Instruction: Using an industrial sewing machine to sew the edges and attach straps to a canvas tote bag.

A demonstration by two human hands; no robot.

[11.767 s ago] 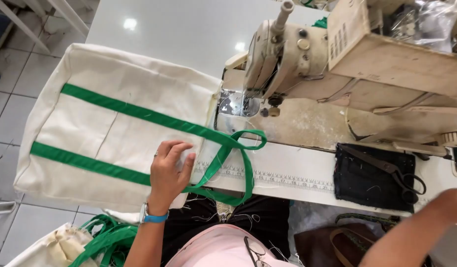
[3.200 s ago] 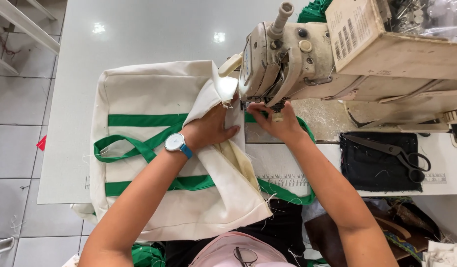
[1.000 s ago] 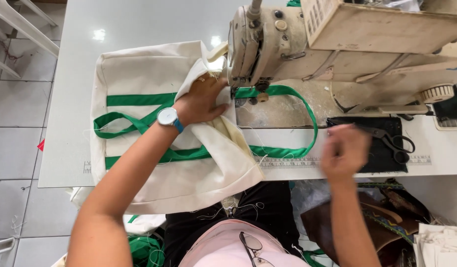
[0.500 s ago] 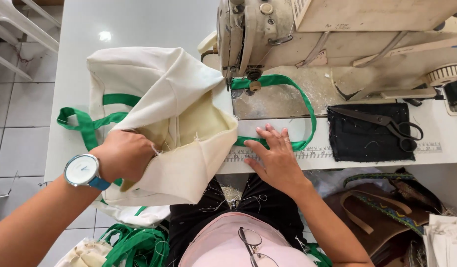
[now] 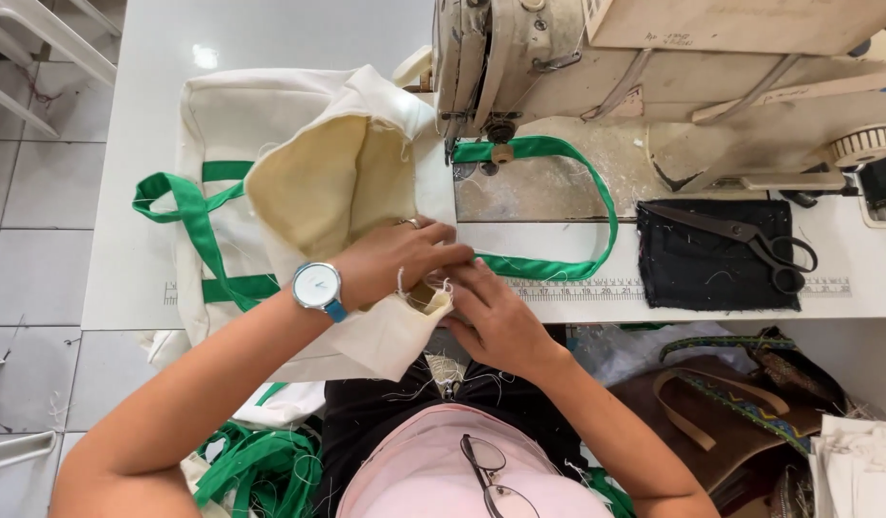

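My left hand [image 5: 400,264] and right hand [image 5: 496,312] pinch-grip cream tote bag [image 5: 318,182] corner before sewing machine [image 5: 519,58]; seam alignment underway; needle feed next, likely.

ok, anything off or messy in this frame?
Nothing damaged. The cream bag lies bunched and partly inside out, both hands, left hand and right hand, pinching a frayed corner. One green handle loop trails under the sewing machine. Green strap scraps are piled by the person's lap.

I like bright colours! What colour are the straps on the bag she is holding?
Green straps on a cream bag, clearest in the head view.
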